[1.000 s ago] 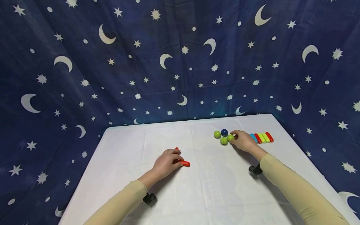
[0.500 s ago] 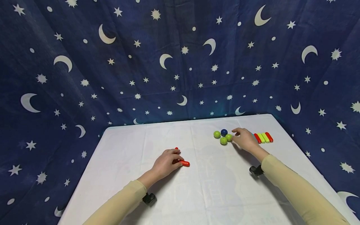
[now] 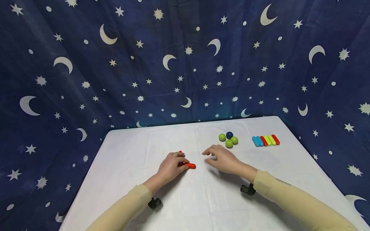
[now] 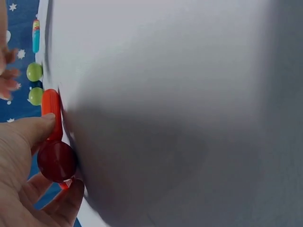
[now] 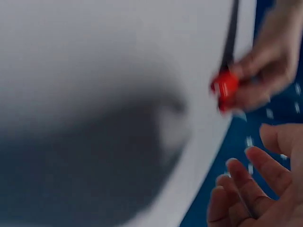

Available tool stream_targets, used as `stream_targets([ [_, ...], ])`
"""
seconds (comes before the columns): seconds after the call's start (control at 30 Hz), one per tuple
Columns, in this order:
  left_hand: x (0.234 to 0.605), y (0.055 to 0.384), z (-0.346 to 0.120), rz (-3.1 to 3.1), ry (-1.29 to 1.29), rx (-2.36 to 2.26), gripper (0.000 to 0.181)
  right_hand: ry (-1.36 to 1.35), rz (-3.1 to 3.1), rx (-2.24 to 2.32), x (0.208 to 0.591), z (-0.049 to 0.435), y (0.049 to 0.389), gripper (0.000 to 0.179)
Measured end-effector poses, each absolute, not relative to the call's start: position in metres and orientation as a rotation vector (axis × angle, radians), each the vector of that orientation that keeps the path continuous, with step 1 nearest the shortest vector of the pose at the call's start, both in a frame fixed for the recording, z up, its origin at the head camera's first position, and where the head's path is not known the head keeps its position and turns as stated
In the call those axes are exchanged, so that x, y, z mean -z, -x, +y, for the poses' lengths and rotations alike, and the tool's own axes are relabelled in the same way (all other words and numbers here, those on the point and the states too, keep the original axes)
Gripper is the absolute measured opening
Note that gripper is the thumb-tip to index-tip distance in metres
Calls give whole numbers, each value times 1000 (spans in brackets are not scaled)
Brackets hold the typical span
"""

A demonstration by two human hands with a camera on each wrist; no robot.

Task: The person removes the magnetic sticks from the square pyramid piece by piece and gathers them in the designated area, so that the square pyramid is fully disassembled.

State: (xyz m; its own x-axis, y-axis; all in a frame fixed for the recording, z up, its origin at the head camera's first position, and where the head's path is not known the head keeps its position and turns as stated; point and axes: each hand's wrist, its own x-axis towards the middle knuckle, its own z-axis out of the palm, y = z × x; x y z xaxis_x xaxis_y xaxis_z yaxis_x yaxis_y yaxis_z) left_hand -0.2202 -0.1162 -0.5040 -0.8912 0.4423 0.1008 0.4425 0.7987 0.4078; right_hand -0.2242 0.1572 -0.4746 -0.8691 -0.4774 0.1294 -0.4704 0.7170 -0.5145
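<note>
My left hand (image 3: 170, 167) rests at the middle of the white table and pinches a red stick (image 3: 190, 166) by its near part, thumb on it. In the left wrist view a dark red ball (image 4: 57, 161) sits against that stick's end, between thumb and fingers. The tip of another red piece (image 4: 65, 184) shows past the ball, by the fingertips; the rest of it is hidden. To the right, my right hand (image 3: 224, 159) hovers over the table, thumb and fingers apart with nothing between them. In its wrist view the fingers (image 5: 255, 189) are loosely bent.
Behind my right hand stand several green balls (image 3: 222, 137) and a dark blue ball (image 3: 229, 135) in a cluster. Further right lies a row of blue, red and yellow-green sticks (image 3: 265, 141). A star-patterned curtain (image 3: 185, 64) hangs behind the white table (image 3: 130, 150).
My right hand has let go of a green ball, left it beside the others and moved left and nearer, toward my left hand. My left hand stays on the red stick.
</note>
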Motion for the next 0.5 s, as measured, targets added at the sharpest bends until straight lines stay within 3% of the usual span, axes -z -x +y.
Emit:
stream_targets([
  [0.27, 505, 216, -115, -2972, 743, 763, 40, 893, 2818, 694, 501, 116, 224, 31],
  [0.5, 498, 214, -124, -2979, 757, 733, 37, 869, 2865, 684, 507, 106, 232, 20],
])
